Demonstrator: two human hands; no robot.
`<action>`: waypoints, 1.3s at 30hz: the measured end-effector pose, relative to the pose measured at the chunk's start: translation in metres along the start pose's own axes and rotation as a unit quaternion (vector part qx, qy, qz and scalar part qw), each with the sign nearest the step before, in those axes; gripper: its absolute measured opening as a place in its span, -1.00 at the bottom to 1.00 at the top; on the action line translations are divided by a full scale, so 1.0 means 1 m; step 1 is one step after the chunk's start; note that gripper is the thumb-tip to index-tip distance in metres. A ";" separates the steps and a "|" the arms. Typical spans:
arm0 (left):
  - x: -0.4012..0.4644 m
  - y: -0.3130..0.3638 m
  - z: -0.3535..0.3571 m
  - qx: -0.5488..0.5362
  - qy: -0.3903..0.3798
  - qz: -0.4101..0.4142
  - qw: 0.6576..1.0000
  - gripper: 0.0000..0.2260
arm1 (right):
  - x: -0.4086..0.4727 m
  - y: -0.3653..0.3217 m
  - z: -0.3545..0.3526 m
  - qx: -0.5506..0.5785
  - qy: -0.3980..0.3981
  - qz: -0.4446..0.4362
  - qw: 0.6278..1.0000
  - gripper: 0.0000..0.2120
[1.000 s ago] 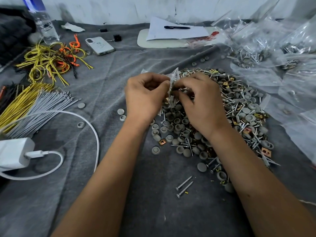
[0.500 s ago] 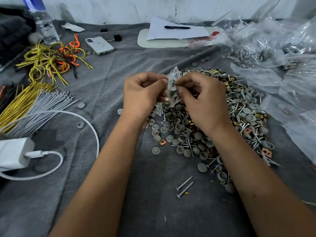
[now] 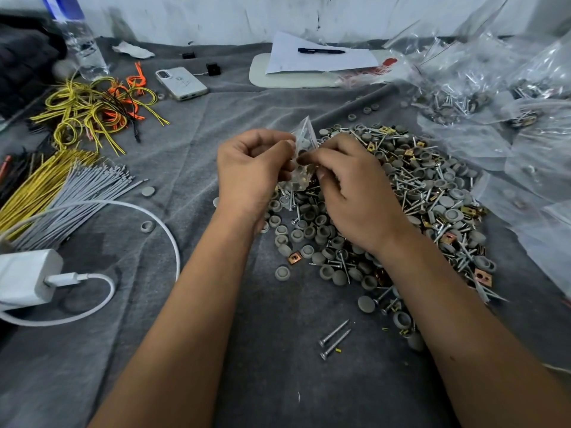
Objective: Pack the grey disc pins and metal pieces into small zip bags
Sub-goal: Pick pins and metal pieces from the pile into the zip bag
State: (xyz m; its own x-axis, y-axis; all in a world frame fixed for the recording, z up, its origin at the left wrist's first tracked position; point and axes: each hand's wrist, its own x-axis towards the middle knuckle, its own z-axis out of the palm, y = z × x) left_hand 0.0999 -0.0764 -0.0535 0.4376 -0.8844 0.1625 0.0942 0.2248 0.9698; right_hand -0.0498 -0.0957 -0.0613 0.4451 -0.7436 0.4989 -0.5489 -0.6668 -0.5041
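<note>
A small clear zip bag [image 3: 304,140] with a few parts inside is held upright between my two hands above the pile. My left hand [image 3: 253,168] pinches its left side, and my right hand [image 3: 352,186] pinches its right side with thumb and forefinger. Below and to the right spreads a big pile of grey disc pins [image 3: 309,233], screws and brass-coloured metal pieces [image 3: 432,180] on the grey cloth [image 3: 272,381]. Two loose screws [image 3: 335,339] lie near the front of the pile.
Filled and empty clear plastic bags [image 3: 482,88] lie at the back right. Yellow and orange wires [image 3: 92,106], grey cable ties [image 3: 80,193], a white charger with cable [image 3: 27,279], a phone [image 3: 180,83], a bottle [image 3: 80,41] and paper with a pen [image 3: 321,57] fill the left and back.
Both hands have stayed over the pile with the bag between them. The bag has been turned slightly and my fingers have shifted along its top edge.
</note>
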 end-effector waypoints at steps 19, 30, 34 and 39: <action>0.010 -0.004 -0.009 0.004 0.064 -0.003 0.998 -0.88 | 0.000 -0.002 -0.005 0.077 0.052 0.005 0.996 -0.84; 0.012 0.005 -0.013 -0.102 0.102 -0.004 0.990 -0.85 | -0.003 -0.003 0.000 0.027 -0.239 -0.075 0.968 -0.80; 0.014 0.020 -0.022 -0.289 0.051 -0.063 0.954 -0.89 | -0.005 -0.003 0.000 0.048 -0.243 -0.071 0.966 -0.92; 0.008 0.034 -0.036 -0.402 0.033 -0.049 0.914 -0.82 | -0.004 -0.002 -0.002 0.098 -0.188 -0.032 0.977 -0.95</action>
State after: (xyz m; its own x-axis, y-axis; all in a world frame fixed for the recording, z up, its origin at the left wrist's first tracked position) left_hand 0.1384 -0.0614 -0.0260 0.4427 -0.8955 0.0453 0.7509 0.3979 0.5271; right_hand -0.0519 -0.0914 -0.0614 0.7228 -0.6410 0.2583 -0.3816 -0.6817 -0.6242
